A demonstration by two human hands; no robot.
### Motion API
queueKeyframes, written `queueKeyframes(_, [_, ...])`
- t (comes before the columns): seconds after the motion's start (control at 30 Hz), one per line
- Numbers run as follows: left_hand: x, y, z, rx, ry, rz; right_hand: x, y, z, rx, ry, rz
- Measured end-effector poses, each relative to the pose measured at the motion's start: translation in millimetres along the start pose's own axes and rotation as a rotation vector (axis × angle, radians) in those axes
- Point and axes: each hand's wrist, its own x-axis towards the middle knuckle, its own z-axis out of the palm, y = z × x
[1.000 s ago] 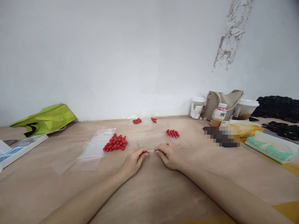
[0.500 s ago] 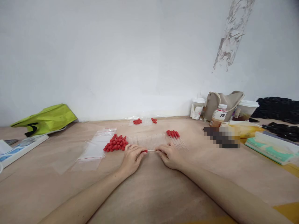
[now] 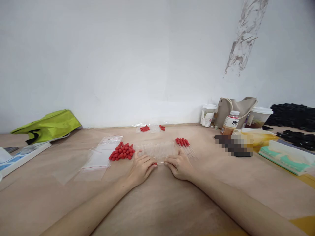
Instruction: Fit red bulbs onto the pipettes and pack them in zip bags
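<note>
Our left grip pinches a red bulb, our right grip the clear tube between them, likely keeping both aligned; we have loose tubes just beyond, presumably for easy reach.

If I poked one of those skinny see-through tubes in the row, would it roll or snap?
The clear tubes would probably roll, since they look slim and straight. They're likely light, being so thin. The held tube looks straight between the left hand and right hand, so it's probably stiff; it might snap, though I can't tell if it's glass.
</note>
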Motion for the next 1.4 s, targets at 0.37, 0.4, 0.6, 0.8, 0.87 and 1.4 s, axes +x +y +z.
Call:
queueKeyframes(0.37, [0, 1, -1, 0.004, -0.002, 0.039, 4, -9, -1, 0.06, -0.04, -0.006])
queueKeyframes(0.4, [0, 2, -1, 0.004, 0.003, 0.044, 5, -9, -2, 0.069, -0.048, -0.005])
queueKeyframes(0.6, [0, 2, -1, 0.031, 0.007, 0.084, 6, -10, -1, 0.097, -0.058, 0.001])
queueKeyframes(0.8, [2, -6, -15, 0.188, -0.036, 0.244, 13, -18, -1, 0.006, -0.107, -0.076])
queueKeyframes(0.87, [0, -9, -19, 0.203, -0.011, 0.242, 17, -21, -4, -0.062, -0.1, -0.105])
queueKeyframes(1.4, [-11, -19, -16, 0.163, -0.018, 0.047, 13, 83, -17, -0.012, 0.112, 0.905])
